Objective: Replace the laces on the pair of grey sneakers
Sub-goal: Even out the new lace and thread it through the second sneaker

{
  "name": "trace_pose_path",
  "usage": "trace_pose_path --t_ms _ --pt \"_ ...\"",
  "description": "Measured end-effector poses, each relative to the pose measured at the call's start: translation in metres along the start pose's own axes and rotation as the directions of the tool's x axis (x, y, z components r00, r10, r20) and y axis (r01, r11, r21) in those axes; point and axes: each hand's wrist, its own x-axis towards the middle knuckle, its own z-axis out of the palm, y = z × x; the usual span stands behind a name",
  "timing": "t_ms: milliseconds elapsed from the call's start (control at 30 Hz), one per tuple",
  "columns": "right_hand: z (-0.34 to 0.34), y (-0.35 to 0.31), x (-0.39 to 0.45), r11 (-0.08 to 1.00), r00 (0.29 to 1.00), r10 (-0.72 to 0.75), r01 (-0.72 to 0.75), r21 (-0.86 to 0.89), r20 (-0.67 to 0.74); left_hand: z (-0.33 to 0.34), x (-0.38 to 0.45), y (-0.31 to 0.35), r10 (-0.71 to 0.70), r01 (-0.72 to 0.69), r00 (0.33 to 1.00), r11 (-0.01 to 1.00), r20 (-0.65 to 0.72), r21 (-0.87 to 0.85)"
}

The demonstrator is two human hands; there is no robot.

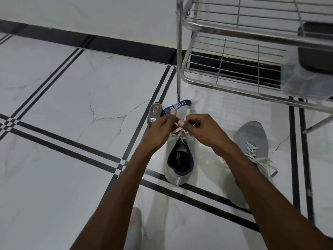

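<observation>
Near sneaker [177, 165] on the floor [63, 87] at lower centre of the frame, heel toward the bottom edge, toe toward the top. Second sneaker [252, 139] to its right, well apart, partly behind the right forearm. Left hand [162, 130] and right hand [203, 129] above the near sneaker's front, side by side, each pinching a lace [177, 132] between them. Small case [154, 114] and tube [177, 106] on the floor just beyond the left hand, case left of tube. Wire rack [234, 51] filling the upper right, its leg standing just behind the tube. Wall along the top edge.
</observation>
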Motion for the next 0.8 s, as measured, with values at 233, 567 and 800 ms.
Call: trace_pose_path --t_ms 233,567,800 --pt "-0.005 0.007 0.001 0.925 0.977 -0.175 0.122 -0.360 -0.119 0.009 0.007 -0.011 -0.009 0.001 0.998 0.994 -0.068 -0.107" --pt "0.004 0.016 0.002 0.987 0.948 0.006 0.045 0.153 -0.317 0.023 0.000 -0.010 -0.145 0.140 0.984 0.989 -0.100 -0.051" --pt "0.002 0.013 -0.002 0.879 0.983 0.119 -0.038 0.476 -0.140 0.019 0.003 -0.010 -0.204 0.070 0.946 0.886 -0.250 -0.459"
